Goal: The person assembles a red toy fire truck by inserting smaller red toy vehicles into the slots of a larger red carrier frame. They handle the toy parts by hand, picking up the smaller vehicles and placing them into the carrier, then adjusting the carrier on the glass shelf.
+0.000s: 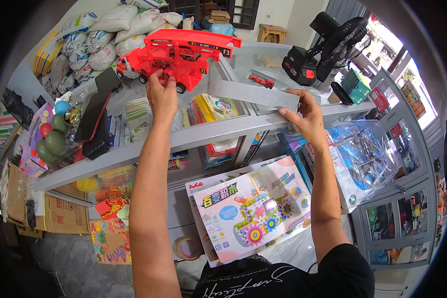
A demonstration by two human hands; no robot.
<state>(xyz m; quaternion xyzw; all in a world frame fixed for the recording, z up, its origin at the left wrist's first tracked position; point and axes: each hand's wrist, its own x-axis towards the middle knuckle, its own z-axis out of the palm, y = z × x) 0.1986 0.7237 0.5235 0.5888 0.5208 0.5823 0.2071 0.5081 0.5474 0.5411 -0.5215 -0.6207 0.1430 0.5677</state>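
Note:
A red toy car-carrier truck [181, 49] with stacked decks stands on the glass counter, small red vehicles on its decks. At its lower deck are the closed fingers of my left hand [163, 89], gripping the truck's side; what lies between the fingertips is partly hidden. My right hand [305, 116] pinches the right end of a flat grey strip [253, 94] between thumb and fingers. The strip stretches leftward over the counter, its far end near the truck's rear. Behind it a small red toy fire engine [261, 78] rests on the glass.
A black fan [340, 44] with a battery base stands at the right. On the left are a phone [93, 116] and green round fruits [54, 141]. A boxed toy set [253, 211] lies below the counter's near edge [193, 130]. White sacks [114, 20] are piled behind.

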